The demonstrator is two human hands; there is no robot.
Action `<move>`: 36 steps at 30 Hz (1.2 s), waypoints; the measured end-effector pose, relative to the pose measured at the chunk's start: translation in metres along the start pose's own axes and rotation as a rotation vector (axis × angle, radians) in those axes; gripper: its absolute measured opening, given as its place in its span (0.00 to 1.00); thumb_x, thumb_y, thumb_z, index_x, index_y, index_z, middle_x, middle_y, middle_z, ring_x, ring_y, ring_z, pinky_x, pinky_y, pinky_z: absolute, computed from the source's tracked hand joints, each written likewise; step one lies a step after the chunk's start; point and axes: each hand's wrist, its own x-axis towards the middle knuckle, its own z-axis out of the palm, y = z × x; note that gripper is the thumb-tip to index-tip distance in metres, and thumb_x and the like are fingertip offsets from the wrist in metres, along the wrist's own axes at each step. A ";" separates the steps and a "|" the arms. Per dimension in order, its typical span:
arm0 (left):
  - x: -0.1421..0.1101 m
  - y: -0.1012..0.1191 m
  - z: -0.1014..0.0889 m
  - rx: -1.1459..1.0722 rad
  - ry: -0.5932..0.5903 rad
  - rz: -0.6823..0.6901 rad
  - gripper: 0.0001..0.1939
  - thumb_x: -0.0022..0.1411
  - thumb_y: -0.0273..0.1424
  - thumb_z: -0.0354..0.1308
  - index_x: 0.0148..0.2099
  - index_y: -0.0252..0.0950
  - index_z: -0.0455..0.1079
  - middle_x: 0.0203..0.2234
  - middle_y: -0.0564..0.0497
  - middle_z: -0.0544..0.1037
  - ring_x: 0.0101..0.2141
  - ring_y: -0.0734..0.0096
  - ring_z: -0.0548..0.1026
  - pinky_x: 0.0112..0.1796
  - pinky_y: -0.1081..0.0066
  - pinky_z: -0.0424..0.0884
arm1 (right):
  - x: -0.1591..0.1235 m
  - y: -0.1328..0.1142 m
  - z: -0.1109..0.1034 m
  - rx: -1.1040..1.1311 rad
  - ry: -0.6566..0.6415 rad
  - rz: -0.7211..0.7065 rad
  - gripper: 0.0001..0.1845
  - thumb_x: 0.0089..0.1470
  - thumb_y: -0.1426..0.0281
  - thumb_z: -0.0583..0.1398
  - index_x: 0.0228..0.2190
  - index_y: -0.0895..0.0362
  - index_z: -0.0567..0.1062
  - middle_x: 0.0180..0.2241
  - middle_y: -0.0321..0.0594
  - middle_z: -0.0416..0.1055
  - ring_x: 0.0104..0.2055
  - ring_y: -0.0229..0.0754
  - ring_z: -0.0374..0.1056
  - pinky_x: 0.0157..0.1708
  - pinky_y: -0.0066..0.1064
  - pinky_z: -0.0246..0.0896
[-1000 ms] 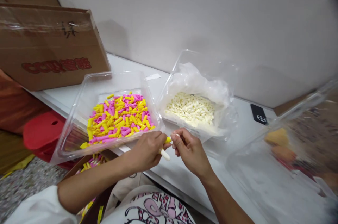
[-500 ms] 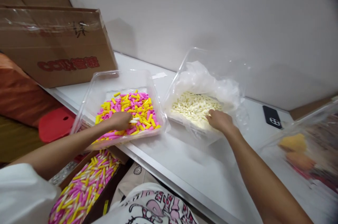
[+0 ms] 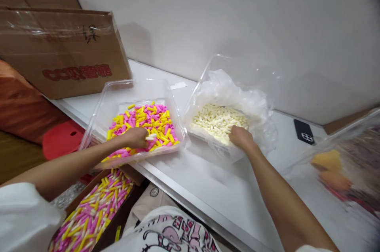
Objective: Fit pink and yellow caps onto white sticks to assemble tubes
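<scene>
My left hand point(image 3: 139, 138) is closed over the clear plastic tub point(image 3: 99, 113) on the left, with the ends of white candy sticks point(image 3: 151, 137) poking out of its fingers. Around it lie many short pink and yellow plastic tubes point(image 3: 148, 115). On the right, my right hand point(image 3: 242, 137) reaches into a second clear tub point(image 3: 204, 73), lined with a crumpled clear bag point(image 3: 231, 87). Its fingers are drawn together at the near edge of a heap of pale cream candy sticks point(image 3: 213, 119); whatever they pinch is hidden.
A cardboard box point(image 3: 68, 54) stands at the back left. Below the table's point(image 3: 178, 172) front edge, an open box holds tubes joined with white sticks point(image 3: 95, 208). A red stool point(image 3: 62, 139) is at left, a black phone point(image 3: 303, 131) at right, near a clear plastic bag point(image 3: 350, 165).
My right hand has shifted slightly left within the cream sticks. My left hand stays over the tubes, and the white sticks in it have tilted a little.
</scene>
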 end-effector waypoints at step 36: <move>-0.033 0.158 0.026 -2.049 0.038 0.095 0.18 0.48 0.38 0.65 0.30 0.34 0.60 0.16 0.58 0.65 0.14 0.88 0.52 0.17 0.80 0.47 | -0.128 -0.067 -0.038 1.290 0.222 -0.571 0.11 0.54 0.61 0.58 0.36 0.55 0.66 0.22 0.30 0.64 0.23 0.35 0.65 0.25 0.27 0.61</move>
